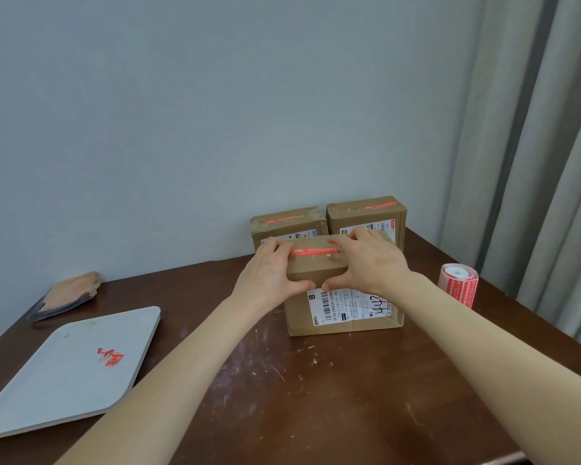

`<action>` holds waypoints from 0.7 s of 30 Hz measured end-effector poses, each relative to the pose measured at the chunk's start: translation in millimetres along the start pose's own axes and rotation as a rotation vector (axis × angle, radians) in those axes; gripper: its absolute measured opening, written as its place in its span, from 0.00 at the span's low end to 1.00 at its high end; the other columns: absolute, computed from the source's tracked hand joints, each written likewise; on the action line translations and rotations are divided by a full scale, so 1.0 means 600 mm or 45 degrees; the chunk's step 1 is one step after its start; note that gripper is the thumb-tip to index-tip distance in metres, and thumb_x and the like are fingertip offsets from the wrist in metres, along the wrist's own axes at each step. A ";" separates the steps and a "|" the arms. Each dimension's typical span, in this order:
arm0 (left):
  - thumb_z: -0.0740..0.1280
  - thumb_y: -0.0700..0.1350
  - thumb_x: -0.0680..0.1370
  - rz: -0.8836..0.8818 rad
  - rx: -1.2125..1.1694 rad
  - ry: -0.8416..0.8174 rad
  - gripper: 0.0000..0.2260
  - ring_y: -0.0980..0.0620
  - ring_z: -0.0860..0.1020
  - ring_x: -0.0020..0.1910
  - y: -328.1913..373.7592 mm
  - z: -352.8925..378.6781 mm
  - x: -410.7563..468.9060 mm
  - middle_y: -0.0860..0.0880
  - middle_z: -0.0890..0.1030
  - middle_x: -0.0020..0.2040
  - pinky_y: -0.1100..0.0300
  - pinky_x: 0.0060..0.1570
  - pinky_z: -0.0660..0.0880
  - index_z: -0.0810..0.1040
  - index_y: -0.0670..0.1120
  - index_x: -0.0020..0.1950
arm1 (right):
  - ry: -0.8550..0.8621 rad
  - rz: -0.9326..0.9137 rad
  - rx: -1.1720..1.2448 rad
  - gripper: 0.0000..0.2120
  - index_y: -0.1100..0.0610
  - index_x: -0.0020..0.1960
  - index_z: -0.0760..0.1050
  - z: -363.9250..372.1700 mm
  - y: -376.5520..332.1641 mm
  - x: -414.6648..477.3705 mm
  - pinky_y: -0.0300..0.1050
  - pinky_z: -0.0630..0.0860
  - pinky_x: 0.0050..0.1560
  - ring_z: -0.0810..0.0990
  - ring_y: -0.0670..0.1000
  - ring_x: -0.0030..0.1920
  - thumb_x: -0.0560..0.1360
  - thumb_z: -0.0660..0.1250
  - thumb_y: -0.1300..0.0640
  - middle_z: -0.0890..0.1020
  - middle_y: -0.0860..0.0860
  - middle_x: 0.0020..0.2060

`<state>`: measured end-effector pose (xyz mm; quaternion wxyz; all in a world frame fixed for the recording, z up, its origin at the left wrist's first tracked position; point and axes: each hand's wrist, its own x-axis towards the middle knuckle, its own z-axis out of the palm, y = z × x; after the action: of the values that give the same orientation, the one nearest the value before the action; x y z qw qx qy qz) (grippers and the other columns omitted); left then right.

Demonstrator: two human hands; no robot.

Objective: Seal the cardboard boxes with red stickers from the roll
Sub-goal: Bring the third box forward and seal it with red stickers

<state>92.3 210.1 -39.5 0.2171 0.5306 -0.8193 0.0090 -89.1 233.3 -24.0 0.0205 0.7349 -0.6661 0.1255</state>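
I see the grey tray (81, 391) holding red scraps (110, 356). My left hand (269, 273) and right hand (369, 263) grip the near box (316, 273), fingers pressing its red sticker (312, 251); the roll (458, 283) stands right of them on the brown table (299, 397).

Nearest box (342, 297) sits mid-table (282, 397) — two boxes (287, 224) behind it, sticker roll (458, 283) to its right, tray (47, 380) far left.

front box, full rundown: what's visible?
The front box is brown cardboard, closed and upright on the table, ahead of two back boxes. A red sticker lies along its top. A white label covers its near face. The left hand and right hand press on its top.
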 end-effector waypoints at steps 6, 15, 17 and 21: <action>0.69 0.61 0.70 -0.005 -0.007 0.017 0.33 0.54 0.71 0.62 -0.001 -0.001 -0.009 0.54 0.68 0.66 0.59 0.59 0.71 0.67 0.49 0.72 | -0.006 0.008 0.004 0.38 0.47 0.67 0.71 0.001 -0.002 -0.001 0.50 0.72 0.56 0.69 0.53 0.61 0.62 0.70 0.30 0.70 0.51 0.58; 0.69 0.59 0.72 0.021 -0.014 0.064 0.31 0.53 0.69 0.67 -0.002 -0.002 -0.018 0.52 0.69 0.70 0.59 0.64 0.66 0.68 0.48 0.71 | 0.023 -0.052 0.103 0.29 0.47 0.64 0.74 -0.004 0.005 -0.012 0.50 0.75 0.54 0.73 0.50 0.56 0.66 0.72 0.36 0.73 0.47 0.55; 0.69 0.59 0.72 0.015 -0.008 0.068 0.31 0.53 0.69 0.67 -0.001 -0.003 -0.018 0.52 0.70 0.69 0.60 0.63 0.66 0.68 0.48 0.71 | 0.034 -0.042 0.114 0.29 0.50 0.62 0.74 -0.004 0.008 -0.013 0.48 0.75 0.52 0.73 0.50 0.55 0.66 0.72 0.37 0.73 0.48 0.54; 0.69 0.59 0.72 0.002 0.007 0.066 0.31 0.53 0.70 0.66 -0.001 -0.002 -0.019 0.52 0.71 0.68 0.60 0.62 0.67 0.67 0.48 0.70 | 0.056 -0.026 0.136 0.29 0.52 0.60 0.75 0.000 0.011 -0.012 0.48 0.75 0.52 0.73 0.49 0.53 0.66 0.73 0.37 0.74 0.48 0.53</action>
<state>97.2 219.7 -42.6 0.2369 0.5301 -0.8138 0.0251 -96.0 239.8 -26.2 -0.0028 0.7387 -0.6504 0.1768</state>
